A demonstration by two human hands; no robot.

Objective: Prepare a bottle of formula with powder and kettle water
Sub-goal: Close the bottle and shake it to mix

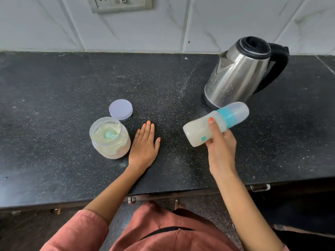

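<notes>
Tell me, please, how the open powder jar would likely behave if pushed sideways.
The powder jar looks squat and nearly full, so it would probably slide rather than tip. With its lid off, a sharp push might spill powder.

Right hand [220,142] grips tilted bottle [215,124] — left hand [145,142] flat on counter [54,87].

My capped baby bottle [194,132], milky inside with a teal collar, is tilted in my right hand [222,147] over the counter [54,87]. The open powder jar [110,142], teal scoop [109,135] sunk in, stands left of centre, its lid [121,109] just behind. The steel kettle [241,73] stands back right.
</notes>
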